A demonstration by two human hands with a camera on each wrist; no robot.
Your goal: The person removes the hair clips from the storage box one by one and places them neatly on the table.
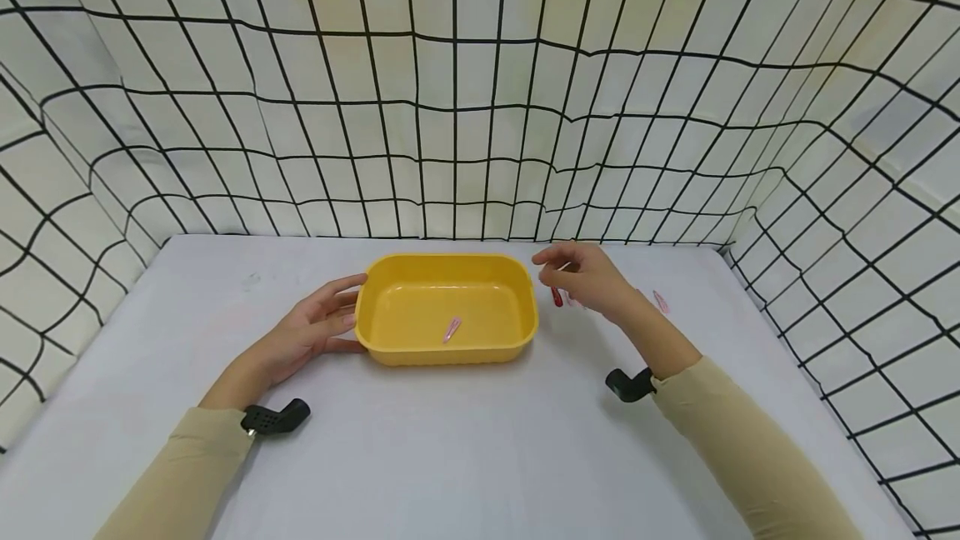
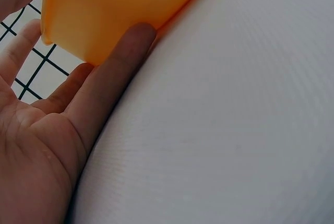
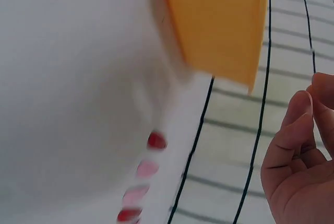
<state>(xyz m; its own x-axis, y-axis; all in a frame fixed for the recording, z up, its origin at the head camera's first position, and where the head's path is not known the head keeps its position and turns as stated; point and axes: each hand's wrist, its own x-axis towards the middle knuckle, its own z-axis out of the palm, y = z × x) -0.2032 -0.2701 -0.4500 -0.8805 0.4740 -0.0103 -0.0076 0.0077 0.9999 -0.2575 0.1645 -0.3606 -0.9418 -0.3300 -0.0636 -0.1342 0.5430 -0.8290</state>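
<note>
A yellow plastic tray (image 1: 446, 355) sits on the white-covered table, and a pink hair clip (image 1: 452, 329) lies inside it. My left hand (image 1: 311, 327) is at the tray's left end, its fairly straight fingers resting against the outer wall and rim. In the left wrist view, one finger (image 2: 117, 65) lies low along the tray wall (image 2: 125, 10). My right hand (image 1: 585, 277) hovers just beyond the tray's right end, thumb and fingertips close together; I cannot tell whether something is between them. Below it is a red hair clip (image 1: 557, 297).
In the right wrist view, a row of blurred red and pink clips (image 3: 147, 168) runs along the table. Another pink clip (image 1: 661, 301) lies farther right. Black grid netting (image 1: 453, 132) over white sheeting borders the table at the back and sides.
</note>
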